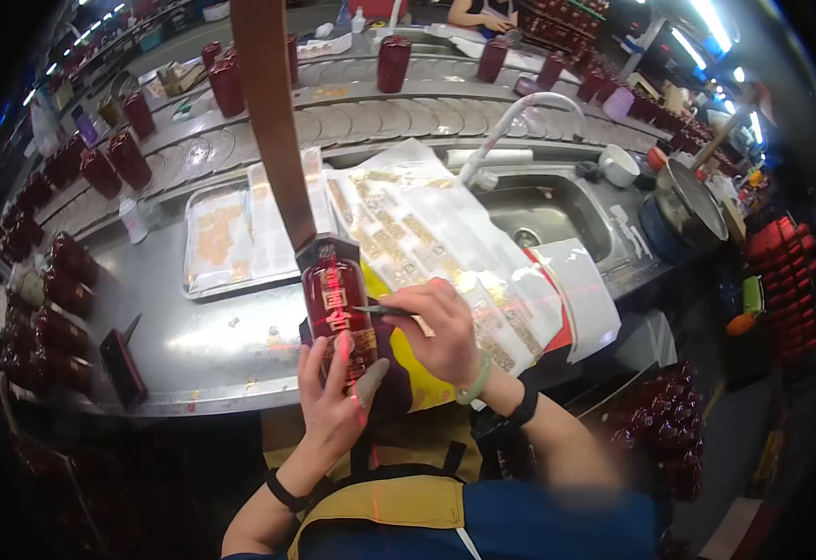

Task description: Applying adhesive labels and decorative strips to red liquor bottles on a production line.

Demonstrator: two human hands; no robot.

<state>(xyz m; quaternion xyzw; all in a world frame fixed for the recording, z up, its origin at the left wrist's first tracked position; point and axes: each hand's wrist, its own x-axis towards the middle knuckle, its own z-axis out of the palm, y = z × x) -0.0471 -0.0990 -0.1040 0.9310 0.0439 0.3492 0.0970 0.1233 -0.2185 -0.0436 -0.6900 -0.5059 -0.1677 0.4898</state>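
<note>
A dark red glass bottle (pixel 319 287) with gold lettering lies on the bench in front of me, and a red line of light runs down it. My left hand (pixel 331 397) steadies its near end, fingers spread along the glass, a grey cover on the thumb. My right hand (pixel 441 327) pinches dark tweezers (pixel 377 309), whose tip reaches the bottle's side by the lettering. Under the bottle and right hand shows a yellow and dark cloth or sheet (pixel 417 373). White sheets with gold decals (pixel 417 238) spread beyond my right hand.
A brown upright bar (pixel 273 121) stands beyond the bottle. Behind run a plated conveyor (pixel 361 119) and more red bottles (pixel 392 63). A metal tray (pixel 193 280) and a dark phone-like device (pixel 124 367) are left; a sink (pixel 571 219) with curved tap (pixel 520 107) is right.
</note>
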